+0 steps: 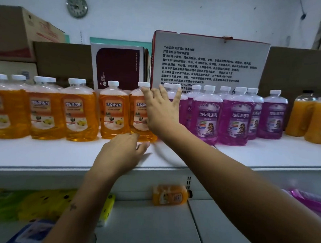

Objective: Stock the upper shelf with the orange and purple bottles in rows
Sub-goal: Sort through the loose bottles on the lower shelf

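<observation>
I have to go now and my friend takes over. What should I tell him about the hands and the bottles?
Left hand: open, fingertips at the base of the rightmost orange bottle.
Right hand: open, fingers spread, against that bottle's right side.
Done: orange bottles stand on the left of the upper shelf, purple bottles on the right.
Left: nudge that last orange bottle into line. One small orange bottle lies on its side on the lower shelf; whether it belongs up here is unclear.

orange bottles — white caps, purple bottles, white shelf
</observation>
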The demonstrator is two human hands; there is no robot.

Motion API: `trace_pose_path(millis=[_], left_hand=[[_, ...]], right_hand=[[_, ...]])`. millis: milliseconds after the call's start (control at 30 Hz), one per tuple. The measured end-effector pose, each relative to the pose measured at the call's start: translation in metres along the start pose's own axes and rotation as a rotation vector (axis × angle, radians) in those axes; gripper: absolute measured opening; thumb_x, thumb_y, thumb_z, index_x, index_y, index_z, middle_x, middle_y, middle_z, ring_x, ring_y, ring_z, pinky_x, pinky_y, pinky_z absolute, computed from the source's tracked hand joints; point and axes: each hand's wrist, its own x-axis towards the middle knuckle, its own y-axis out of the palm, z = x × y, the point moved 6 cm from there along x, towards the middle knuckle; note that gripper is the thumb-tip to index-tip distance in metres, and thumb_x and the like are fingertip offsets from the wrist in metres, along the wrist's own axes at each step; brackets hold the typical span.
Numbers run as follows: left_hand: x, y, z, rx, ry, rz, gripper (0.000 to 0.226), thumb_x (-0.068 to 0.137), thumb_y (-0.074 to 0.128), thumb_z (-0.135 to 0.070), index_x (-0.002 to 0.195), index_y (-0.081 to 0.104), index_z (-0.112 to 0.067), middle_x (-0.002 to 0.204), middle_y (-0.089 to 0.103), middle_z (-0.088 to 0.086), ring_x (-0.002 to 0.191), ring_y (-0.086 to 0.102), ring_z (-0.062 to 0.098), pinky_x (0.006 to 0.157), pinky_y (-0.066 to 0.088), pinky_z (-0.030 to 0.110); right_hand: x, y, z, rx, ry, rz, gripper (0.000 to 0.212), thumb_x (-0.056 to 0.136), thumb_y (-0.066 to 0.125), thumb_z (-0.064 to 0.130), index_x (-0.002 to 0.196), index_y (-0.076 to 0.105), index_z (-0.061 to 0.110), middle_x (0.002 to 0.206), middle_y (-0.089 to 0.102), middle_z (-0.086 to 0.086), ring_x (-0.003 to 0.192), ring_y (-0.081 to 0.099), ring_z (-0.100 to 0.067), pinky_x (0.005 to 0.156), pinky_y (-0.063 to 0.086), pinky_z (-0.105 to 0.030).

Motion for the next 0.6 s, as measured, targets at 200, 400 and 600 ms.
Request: trace_pose_path(millis=[200, 400, 600], left_hand=[[-0.003, -0.004, -0.002, -0.001, 0.003, -0.033, 0.039, 0.099, 0.04, -0.054, 0.107, 0.062, -0.022, 0.11, 0.068, 0.0, 0.095, 0.06, 0.019, 0.077, 0.051, 0.039], [-0.011, -0.016, -0.009, -0.083, 0.047, -0.132, 0.029, 0.1, 0.047, -0.04, 0.111, 0.065, -0.02, 0.111, 0.069, 0.0, 0.095, 0.059, 0.017, 0.072, 0.044, 0.032], [-0.051, -0.038, -0.026, -0.349, 0.235, -0.435, 0.027, 0.099, 0.055, -0.02, 0.123, 0.066, -0.012, 0.12, 0.068, 0.007, 0.11, 0.06, 0.022, 0.09, 0.051, 0.037]], right_hand=[[0.004, 0.004, -0.002, -0.025, 0.025, 0.043, 0.085, 0.094, 0.063, 0.034, 0.158, 0.008, 0.023, 0.16, 0.026, -0.006, 0.155, 0.002, -0.03, 0.112, -0.013, -0.072], [-0.011, 0.005, -0.002, -0.027, -0.015, 0.069, 0.093, 0.095, 0.062, 0.031, 0.158, -0.006, 0.028, 0.168, -0.002, -0.012, 0.153, -0.007, -0.039, 0.112, -0.014, -0.069], [-0.048, -0.033, -0.019, 0.234, -0.099, 0.033, 0.083, 0.093, 0.064, 0.033, 0.158, 0.013, 0.027, 0.165, 0.015, -0.009, 0.153, 0.011, -0.032, 0.121, 0.015, -0.058]])
